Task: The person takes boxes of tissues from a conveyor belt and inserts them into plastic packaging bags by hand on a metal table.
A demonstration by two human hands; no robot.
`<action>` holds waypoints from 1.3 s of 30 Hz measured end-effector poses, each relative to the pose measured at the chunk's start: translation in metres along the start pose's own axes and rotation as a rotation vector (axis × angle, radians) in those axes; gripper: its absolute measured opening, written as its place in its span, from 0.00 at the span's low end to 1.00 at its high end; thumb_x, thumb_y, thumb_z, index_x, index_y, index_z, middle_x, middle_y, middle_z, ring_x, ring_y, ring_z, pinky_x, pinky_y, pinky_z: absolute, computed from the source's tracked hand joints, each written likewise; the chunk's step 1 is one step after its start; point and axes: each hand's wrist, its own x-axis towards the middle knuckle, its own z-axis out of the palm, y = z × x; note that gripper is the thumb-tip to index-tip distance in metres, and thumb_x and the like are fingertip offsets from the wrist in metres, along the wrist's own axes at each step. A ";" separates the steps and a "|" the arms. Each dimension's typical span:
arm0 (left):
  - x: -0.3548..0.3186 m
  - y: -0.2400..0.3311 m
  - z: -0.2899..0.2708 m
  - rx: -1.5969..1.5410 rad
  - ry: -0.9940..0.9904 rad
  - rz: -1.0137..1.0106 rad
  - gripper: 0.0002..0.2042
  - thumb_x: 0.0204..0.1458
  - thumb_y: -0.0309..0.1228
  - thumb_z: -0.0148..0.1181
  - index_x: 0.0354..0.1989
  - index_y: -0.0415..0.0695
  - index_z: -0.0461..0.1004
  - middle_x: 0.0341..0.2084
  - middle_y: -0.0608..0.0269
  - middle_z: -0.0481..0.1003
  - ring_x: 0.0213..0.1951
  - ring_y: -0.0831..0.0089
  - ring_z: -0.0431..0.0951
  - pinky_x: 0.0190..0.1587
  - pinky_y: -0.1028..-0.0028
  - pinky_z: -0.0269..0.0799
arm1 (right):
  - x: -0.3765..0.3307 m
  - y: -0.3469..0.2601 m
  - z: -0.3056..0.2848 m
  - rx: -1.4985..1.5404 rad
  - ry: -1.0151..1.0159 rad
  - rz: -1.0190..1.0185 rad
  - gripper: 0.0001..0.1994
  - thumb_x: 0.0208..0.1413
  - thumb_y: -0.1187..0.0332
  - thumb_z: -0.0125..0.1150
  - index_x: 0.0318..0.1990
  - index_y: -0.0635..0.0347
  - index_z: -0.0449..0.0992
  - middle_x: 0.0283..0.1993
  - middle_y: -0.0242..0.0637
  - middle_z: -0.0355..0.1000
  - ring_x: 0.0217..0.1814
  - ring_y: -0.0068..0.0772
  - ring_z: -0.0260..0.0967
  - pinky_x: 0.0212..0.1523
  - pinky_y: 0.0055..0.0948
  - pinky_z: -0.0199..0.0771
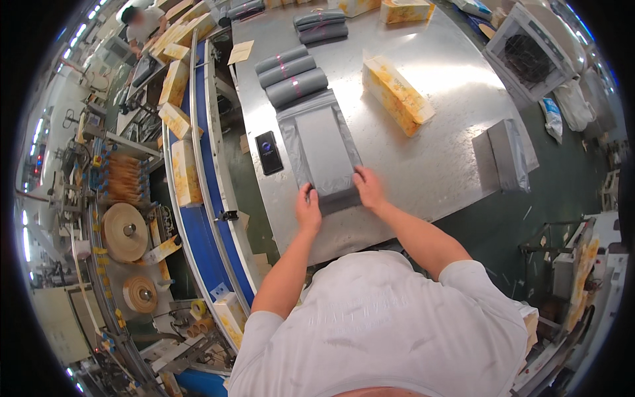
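A flat grey plastic bag (325, 149) with a paler rectangular panel lies in front of me on the metal table (456, 159). My left hand (308, 208) is closed on its near left edge, thumb on top. At the near right edge my right hand (368, 188) grips it in the same way; the fingertips underneath are hidden. Just beyond the bag are several rolled grey bundles (296, 86) with pink bands. To the left of the bag lies a black phone (268, 153).
A long yellow-and-white carton (397, 96) rests on the table to the right. Grey bags (506, 157) overhang the right edge. On the left a blue conveyor (206, 231) carries similar cartons (186, 173), beside a machine with paper reels (124, 233). Another person (144, 26) stands far left.
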 end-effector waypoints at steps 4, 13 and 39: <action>-0.026 -0.011 0.019 -0.001 -0.273 -0.058 0.34 0.65 0.39 0.58 0.73 0.33 0.54 0.59 0.41 0.73 0.59 0.53 0.75 0.61 0.65 0.67 | 0.001 -0.018 0.005 0.093 -0.116 0.385 0.32 0.50 0.58 0.75 0.58 0.66 0.69 0.54 0.51 0.74 0.55 0.46 0.73 0.57 0.41 0.72; -0.077 0.026 -0.009 0.149 -0.664 0.403 0.26 0.58 0.29 0.64 0.65 0.41 0.69 0.65 0.48 0.69 0.67 0.53 0.68 0.69 0.60 0.60 | -0.067 0.033 -0.230 -0.005 -0.031 0.234 0.35 0.30 0.65 0.84 0.50 0.56 0.71 0.49 0.35 0.70 0.55 0.32 0.67 0.57 0.32 0.68; -0.121 -0.043 -0.146 0.438 0.149 0.238 0.15 0.48 0.21 0.61 0.47 0.41 0.75 0.47 0.49 0.75 0.51 0.48 0.74 0.56 0.56 0.71 | -0.017 0.136 -0.307 -0.739 0.330 -0.212 0.24 0.49 0.70 0.65 0.56 0.64 0.73 0.60 0.47 0.72 0.64 0.54 0.67 0.65 0.48 0.65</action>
